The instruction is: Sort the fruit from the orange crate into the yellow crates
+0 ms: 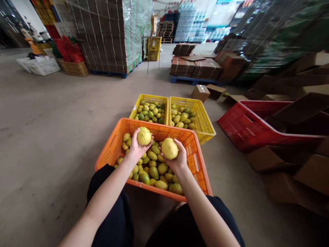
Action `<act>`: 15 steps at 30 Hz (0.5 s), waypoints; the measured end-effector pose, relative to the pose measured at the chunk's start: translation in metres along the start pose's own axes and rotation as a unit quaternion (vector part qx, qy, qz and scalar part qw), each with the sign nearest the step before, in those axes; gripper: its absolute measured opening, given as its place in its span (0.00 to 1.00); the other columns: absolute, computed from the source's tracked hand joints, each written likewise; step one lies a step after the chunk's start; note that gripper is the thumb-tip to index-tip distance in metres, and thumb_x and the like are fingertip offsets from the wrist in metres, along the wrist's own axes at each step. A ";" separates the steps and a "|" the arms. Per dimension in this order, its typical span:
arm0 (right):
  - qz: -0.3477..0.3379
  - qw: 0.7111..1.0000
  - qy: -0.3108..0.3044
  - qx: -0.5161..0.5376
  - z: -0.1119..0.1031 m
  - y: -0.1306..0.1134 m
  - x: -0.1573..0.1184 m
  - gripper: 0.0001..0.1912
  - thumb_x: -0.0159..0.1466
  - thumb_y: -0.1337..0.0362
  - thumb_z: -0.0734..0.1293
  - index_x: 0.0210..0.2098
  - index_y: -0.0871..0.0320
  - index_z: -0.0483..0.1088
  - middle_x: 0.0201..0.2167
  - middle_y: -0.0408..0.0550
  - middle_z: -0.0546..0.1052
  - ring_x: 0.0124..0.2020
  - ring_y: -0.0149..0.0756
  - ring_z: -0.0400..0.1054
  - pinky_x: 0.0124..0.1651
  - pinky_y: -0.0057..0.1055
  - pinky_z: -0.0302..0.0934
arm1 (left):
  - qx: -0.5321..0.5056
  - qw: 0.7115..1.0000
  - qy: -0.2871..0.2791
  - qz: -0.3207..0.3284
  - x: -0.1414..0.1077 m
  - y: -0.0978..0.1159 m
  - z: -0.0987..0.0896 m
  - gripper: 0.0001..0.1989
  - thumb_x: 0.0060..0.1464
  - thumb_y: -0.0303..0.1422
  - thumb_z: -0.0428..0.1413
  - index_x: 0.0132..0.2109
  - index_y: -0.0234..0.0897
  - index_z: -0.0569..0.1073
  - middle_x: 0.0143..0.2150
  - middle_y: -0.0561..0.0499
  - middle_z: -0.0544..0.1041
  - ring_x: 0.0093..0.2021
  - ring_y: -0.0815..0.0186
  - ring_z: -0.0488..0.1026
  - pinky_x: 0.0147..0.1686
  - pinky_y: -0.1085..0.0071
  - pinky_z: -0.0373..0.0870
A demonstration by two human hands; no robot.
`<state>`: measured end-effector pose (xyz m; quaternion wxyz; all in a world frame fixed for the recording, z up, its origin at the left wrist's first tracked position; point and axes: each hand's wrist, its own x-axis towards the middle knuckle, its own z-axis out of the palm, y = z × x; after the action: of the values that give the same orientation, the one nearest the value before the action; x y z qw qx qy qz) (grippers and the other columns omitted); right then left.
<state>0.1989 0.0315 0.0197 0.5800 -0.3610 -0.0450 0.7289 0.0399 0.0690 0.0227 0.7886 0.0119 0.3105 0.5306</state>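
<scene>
My left hand (138,148) is closed around a yellow lemon (144,136), holding it up over the left part of the orange crate (203,175). On the other side, my right hand (180,158) grips a second, slightly larger yellow lemon (169,149). Both fruits are above the pile, with their broad faces turned up to me. Below them, the orange crate holds many yellow and green lemons (152,155), partly hidden by my hands and forearms. The crate stands on the floor in front of my knees.
Two yellow crates, a left one (137,105) and a right one (205,125), touch the orange crate's far side and hold similar fruit. A red crate (239,127) with cardboard stands right, among boxes (282,190). Wrapped pallet stacks (108,34) rise behind.
</scene>
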 end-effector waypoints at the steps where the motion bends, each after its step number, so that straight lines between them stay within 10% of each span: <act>1: 0.001 1.000 0.003 -0.001 0.001 0.000 0.000 0.10 0.54 0.60 0.68 0.33 0.58 0.71 0.23 0.47 0.78 0.21 0.40 0.74 0.18 0.31 0.67 | -0.004 1.000 -0.005 -0.003 0.000 0.000 0.000 0.20 0.60 0.45 0.52 0.45 0.31 0.73 0.37 0.40 0.77 0.34 0.61 0.77 0.28 0.71 0.76; 8: 0.006 1.000 0.019 -0.004 0.003 -0.001 -0.002 0.08 0.55 0.60 0.67 0.33 0.57 0.70 0.22 0.47 0.79 0.21 0.40 0.74 0.18 0.31 0.67 | -0.010 0.997 0.060 0.046 0.002 -0.001 0.001 0.16 0.58 0.47 0.54 0.41 0.39 0.72 0.33 0.49 0.76 0.29 0.65 0.74 0.27 0.71 0.72; 15: 0.015 1.000 -0.012 0.001 -0.005 0.000 0.003 0.09 0.55 0.59 0.68 0.33 0.57 0.71 0.23 0.47 0.79 0.22 0.39 0.74 0.19 0.31 0.68 | 0.020 0.999 0.006 0.050 -0.003 0.000 0.006 0.15 0.62 0.37 0.49 0.50 0.36 0.73 0.39 0.45 0.79 0.37 0.60 0.78 0.38 0.65 0.75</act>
<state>0.2014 0.0323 0.0152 0.5692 -0.3520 -0.0459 0.7417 0.0422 0.0683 0.0287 0.7586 0.0401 0.3251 0.5633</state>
